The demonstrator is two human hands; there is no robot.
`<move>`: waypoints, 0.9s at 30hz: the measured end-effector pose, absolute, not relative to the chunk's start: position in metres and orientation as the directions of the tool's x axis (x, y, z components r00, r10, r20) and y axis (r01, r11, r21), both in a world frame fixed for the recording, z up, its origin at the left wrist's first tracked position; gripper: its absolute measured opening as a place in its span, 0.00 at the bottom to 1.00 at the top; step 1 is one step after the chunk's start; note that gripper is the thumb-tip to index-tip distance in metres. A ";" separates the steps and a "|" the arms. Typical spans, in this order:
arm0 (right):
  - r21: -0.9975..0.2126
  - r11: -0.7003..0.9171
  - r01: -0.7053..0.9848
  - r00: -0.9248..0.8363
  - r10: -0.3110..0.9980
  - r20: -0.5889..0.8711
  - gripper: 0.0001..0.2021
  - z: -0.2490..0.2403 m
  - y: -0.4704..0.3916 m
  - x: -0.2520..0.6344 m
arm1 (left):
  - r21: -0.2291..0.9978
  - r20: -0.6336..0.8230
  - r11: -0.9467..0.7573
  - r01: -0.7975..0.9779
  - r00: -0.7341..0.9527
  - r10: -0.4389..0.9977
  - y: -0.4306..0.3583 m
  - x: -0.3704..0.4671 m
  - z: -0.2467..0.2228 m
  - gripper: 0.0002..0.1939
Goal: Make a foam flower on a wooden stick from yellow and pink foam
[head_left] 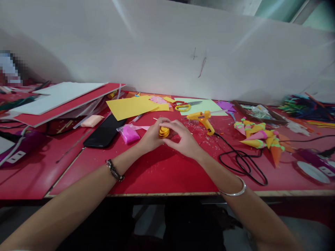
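While two hands pinch one yellow paper roll (164,132): one glue gun (202,119).

Red tabletop (162,174), strewn with paper scraps. At centre: yellow glue gun (202,120) with black cord (243,162) coiling right, scissors (183,105), yellow paper sheet (131,106). Left of centre: black phone (104,134), pink bag (129,133). Upper left: white and red boards (62,99). Right: paper cones (259,137).

Both hands (170,137) meet mid-table, fingers curled inward, forearms converging.
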State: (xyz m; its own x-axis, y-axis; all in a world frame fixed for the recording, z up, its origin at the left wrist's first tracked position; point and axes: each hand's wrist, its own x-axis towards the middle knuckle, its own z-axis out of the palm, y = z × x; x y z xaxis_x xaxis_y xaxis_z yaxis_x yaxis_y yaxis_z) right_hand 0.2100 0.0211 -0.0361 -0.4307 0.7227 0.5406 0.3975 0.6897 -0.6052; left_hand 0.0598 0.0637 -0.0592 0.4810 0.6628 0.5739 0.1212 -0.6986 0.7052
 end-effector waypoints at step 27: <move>-0.630 0.670 0.393 -0.262 0.738 0.622 0.06 -0.042 0.031 0.213 | 0.665 0.510 -0.726 0.175 0.603 0.613 0.057 0.057 -0.052 0.29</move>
